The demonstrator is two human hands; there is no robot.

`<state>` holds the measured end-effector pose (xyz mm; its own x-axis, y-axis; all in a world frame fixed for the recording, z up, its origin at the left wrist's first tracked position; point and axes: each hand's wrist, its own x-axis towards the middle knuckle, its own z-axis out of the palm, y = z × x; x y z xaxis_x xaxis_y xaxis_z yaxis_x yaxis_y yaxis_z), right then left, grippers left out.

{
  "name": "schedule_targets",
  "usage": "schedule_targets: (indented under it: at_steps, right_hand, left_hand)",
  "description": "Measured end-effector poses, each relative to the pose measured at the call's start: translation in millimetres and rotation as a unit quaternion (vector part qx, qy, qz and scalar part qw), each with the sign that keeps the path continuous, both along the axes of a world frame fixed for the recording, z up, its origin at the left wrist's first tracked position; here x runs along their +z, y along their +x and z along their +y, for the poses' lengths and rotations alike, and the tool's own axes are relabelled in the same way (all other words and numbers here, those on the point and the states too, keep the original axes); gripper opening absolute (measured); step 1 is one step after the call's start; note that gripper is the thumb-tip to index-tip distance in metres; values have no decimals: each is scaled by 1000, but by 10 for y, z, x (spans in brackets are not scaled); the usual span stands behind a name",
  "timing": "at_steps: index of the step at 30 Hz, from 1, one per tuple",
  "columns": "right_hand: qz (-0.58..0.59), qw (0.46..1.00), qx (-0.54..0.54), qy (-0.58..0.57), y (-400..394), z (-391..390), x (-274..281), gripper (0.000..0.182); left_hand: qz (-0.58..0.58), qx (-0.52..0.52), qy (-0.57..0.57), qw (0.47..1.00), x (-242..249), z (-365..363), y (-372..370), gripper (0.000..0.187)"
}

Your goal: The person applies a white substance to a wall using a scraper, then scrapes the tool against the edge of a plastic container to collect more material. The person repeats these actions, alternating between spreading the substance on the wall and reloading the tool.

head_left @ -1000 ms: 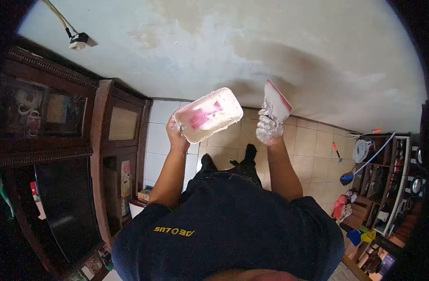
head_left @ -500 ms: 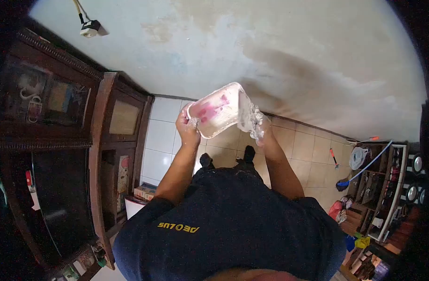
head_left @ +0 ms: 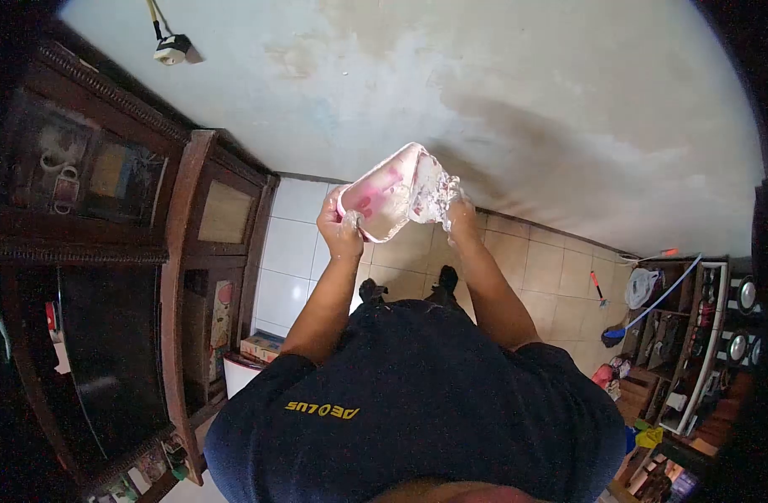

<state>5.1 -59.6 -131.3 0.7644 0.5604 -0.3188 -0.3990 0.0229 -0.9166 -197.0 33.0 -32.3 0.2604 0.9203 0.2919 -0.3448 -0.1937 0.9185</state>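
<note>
My left hand (head_left: 339, 228) grips the near left corner of a white plastic tub (head_left: 375, 194), thumb over the rim and fingers beneath. The tub is tilted, and its inside shows pink patches and a whitish smear. At its right end, my right hand (head_left: 462, 221) is closed on a flat whitish piece (head_left: 427, 186) coated with lumpy white paste; I cannot tell its exact kind. This piece overlaps the tub's right rim in this view. White residue marks both hands, and the right fingertips are partly hidden by paste.
A pale, patchy wall (head_left: 518, 92) rises in front, with a socket (head_left: 173, 50) hanging at upper left. Dark wooden cabinets (head_left: 195, 193) line the left. Rightward on the tiled floor (head_left: 535, 268) stand a shelf rack (head_left: 664, 335) and a blue-handled broom (head_left: 660, 293).
My right hand and the paste-coated piece have moved slightly left and up against the tub's right end. The tub has shifted and tilted a little; my left hand keeps its hold.
</note>
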Motion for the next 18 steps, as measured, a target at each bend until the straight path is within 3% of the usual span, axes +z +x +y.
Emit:
schedule_targets:
  at_steps: [2,5,8,12,14,18]
  right_hand:
    - [-123,978,-4,-171,-163,-14,495,41]
    - [-167,981,-3,-97,-12,50,91,36]
    - [-164,975,12,-146,-230,-68,835,33]
    - [-178,975,0,-134,-70,-4,417,34]
    - [-96,939,71,-324,106,78,184,37]
    - [-183,958,-29,-220,143,153,-40,38]
  left_hand:
    - [-65,-26,-51,996,205,-93,4,42]
    - [-56,-21,-80,995,222,-118,-31,46]
    - [-48,-17,-2,999,37,-46,-70,46]
    - [-63,-9,25,998,-44,-44,-148,47]
    - [-54,-11,18,998,9,-74,-197,49]
    - [-70,-12,-5,997,79,-136,-253,50]
